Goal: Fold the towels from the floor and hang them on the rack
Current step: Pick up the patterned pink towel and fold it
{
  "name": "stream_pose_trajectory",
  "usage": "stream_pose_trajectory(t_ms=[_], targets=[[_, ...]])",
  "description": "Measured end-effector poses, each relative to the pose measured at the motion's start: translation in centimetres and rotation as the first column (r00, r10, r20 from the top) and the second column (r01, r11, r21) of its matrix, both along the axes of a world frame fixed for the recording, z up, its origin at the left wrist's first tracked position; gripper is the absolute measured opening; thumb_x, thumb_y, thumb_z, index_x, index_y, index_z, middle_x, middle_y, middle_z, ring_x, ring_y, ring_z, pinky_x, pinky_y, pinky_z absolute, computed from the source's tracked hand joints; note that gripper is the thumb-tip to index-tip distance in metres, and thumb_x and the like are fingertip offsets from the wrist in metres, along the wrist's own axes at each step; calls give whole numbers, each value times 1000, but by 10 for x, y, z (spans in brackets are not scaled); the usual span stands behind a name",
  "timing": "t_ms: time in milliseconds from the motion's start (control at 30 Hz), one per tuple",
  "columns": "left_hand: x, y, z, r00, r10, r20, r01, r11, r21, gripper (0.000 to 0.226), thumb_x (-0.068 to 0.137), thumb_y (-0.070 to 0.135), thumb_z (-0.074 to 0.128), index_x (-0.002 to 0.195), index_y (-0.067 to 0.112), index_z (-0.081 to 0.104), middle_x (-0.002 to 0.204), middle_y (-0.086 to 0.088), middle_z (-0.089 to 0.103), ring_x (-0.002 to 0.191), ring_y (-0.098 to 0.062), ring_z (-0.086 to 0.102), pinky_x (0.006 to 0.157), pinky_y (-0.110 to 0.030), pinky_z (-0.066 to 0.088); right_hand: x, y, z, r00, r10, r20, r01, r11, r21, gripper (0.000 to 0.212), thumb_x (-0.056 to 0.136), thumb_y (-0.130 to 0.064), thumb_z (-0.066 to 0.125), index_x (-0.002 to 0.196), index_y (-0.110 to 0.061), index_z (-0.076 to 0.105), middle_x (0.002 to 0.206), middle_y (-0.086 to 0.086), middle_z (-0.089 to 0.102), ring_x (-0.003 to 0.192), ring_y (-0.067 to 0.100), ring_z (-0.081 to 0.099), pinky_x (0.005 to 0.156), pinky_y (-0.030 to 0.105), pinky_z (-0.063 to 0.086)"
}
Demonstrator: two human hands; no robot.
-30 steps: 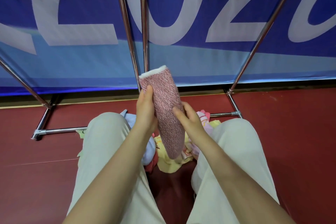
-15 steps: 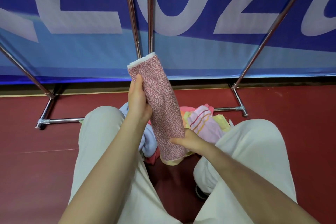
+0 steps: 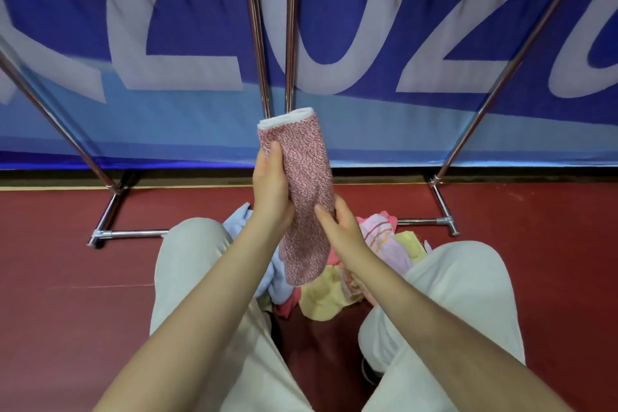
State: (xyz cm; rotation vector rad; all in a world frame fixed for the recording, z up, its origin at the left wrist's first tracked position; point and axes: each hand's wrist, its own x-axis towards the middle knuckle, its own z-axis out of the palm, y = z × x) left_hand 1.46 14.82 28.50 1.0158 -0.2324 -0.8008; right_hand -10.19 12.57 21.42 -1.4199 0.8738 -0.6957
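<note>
A folded red-and-white speckled towel (image 3: 302, 184) stands upright in front of me, its white inner edge at the top. My left hand (image 3: 271, 191) grips its upper left side, thumb along the front. My right hand (image 3: 337, 227) holds its lower right side, thumb on the front face. Below, between my knees, lies a heap of towels on the floor: a light blue one (image 3: 271, 274), a pink striped one (image 3: 384, 241) and a yellow one (image 3: 324, 301). The chrome rack's poles (image 3: 257, 30) rise behind the towel.
The rack's slanted side legs (image 3: 495, 84) and floor bars (image 3: 133, 233) stand on the dark red floor (image 3: 67, 294). A blue banner with large white letters (image 3: 368, 27) fills the back. My knees in pale trousers (image 3: 187, 264) flank the heap.
My right hand slid from the towel's bottom end up to its lower right side. The towel and left hand shifted slightly lower in view and now stand more upright.
</note>
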Motion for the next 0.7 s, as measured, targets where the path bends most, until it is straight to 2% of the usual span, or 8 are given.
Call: stream_pose_trajectory(t_ms=[67,133,200,300,400,467,567,700], targets=[[7,-10,23,1000,13,14,-12,999,-38,20,104,27,40,103,21,59,100,-5,67,93,-20,64,92,-43,50,13,-11,23,998,-51,33,52,998,-39,25,98,-6,46,117,-21,52,101,-17,59,90,-12,54,82,13,43],[14,-18,45,999,17,37,-14,997,-72,19,104,25,40,101,20,59,95,-3,67,87,-16,64,85,-39,52,23,-22,43,992,-105,65,109,993,-55,23,98,-2,42,114,-15,54,98,-9,61,84,-9,55,76,12,43],[23,-24,65,997,-12,71,19,995,-93,15,103,21,44,105,17,58,94,-4,67,83,-14,65,78,-34,53,31,-32,61,987,-140,75,146,986,-80,23,98,-1,40,112,-12,54,102,-1,61,90,3,57,77,13,43],[39,-29,96,990,-101,102,112,988,-110,23,97,16,54,118,8,59,98,-7,70,83,-15,68,74,-29,57,40,-48,92,986,-153,70,161,977,-137,23,97,-5,41,113,-11,57,106,1,63,98,12,56,82,24,43],[59,-32,128,984,-139,110,146,987,-60,29,93,19,61,118,3,62,98,-8,72,84,-17,69,72,-28,57,46,-62,128,990,-124,60,135,961,-241,15,96,-9,46,92,-14,59,83,-6,61,76,2,53,70,23,42],[72,-35,148,991,-79,104,84,995,-44,31,93,22,61,117,2,62,98,-9,72,83,-16,69,69,-27,56,51,-70,150,994,-89,55,102,946,-309,17,97,-19,51,82,-16,58,73,-5,60,67,-1,50,68,25,41],[88,-38,178,990,26,140,-16,997,-70,24,97,24,56,112,6,62,94,-5,70,79,-12,68,62,-24,54,61,-74,178,998,-56,24,61,932,-357,25,94,-32,57,90,-9,65,87,10,70,76,6,57,69,21,44],[102,-33,209,976,101,192,-83,991,-100,16,99,26,53,101,14,63,92,-2,68,82,-13,65,68,-28,54,81,-71,212,999,29,-18,-33,943,-330,25,90,-30,64,90,-6,69,79,0,69,70,6,59,57,10,43]])
